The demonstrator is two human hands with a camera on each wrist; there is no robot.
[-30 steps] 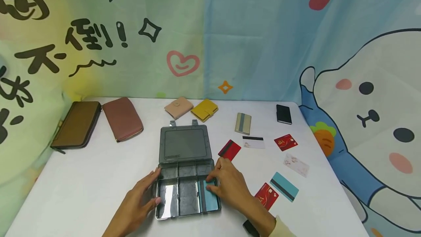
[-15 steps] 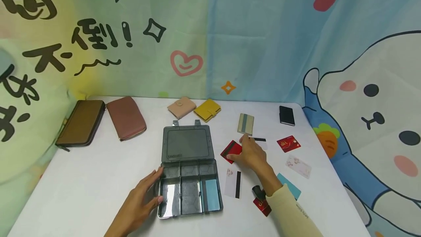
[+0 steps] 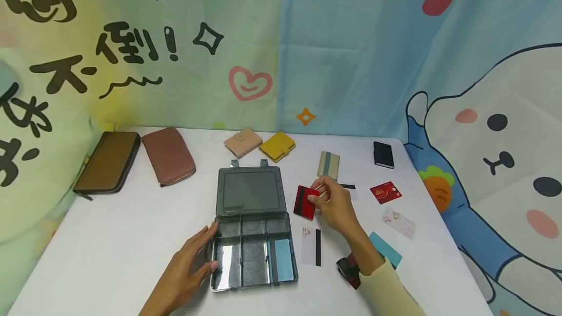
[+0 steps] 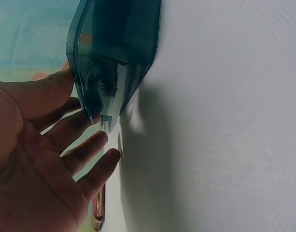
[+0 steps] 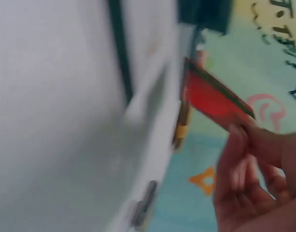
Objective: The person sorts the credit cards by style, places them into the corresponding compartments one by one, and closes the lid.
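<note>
An open grey see-through compartment box (image 3: pixel 253 257) lies on the table with its lid (image 3: pixel 251 191) folded back. A light-blue card (image 3: pixel 283 260) with a dark stripe lies in its front right compartment. My left hand (image 3: pixel 189 265) rests along the box's left side, fingers loosely spread, thumb near the front corner; the left wrist view shows this hand (image 4: pixel 51 130) beside the box wall. My right hand (image 3: pixel 335 204) pinches a red card (image 3: pixel 304 204) with a dark stripe between thumb and fingers. The right wrist view shows the red card (image 5: pixel 213 99) lifted off the table.
Right of the box lie a white card (image 3: pixel 311 246), a teal card (image 3: pixel 386 249), a red card (image 3: pixel 385 192) and a pale patterned card (image 3: pixel 398 223). Several wallets stand behind, including a brown one (image 3: pixel 169 156), a yellow one (image 3: pixel 277 147) and a small black one (image 3: pixel 383 154).
My right hand has left the light-blue card in the box, moved up and right to the red card, and picked it up. My left hand stays at the box's side.
</note>
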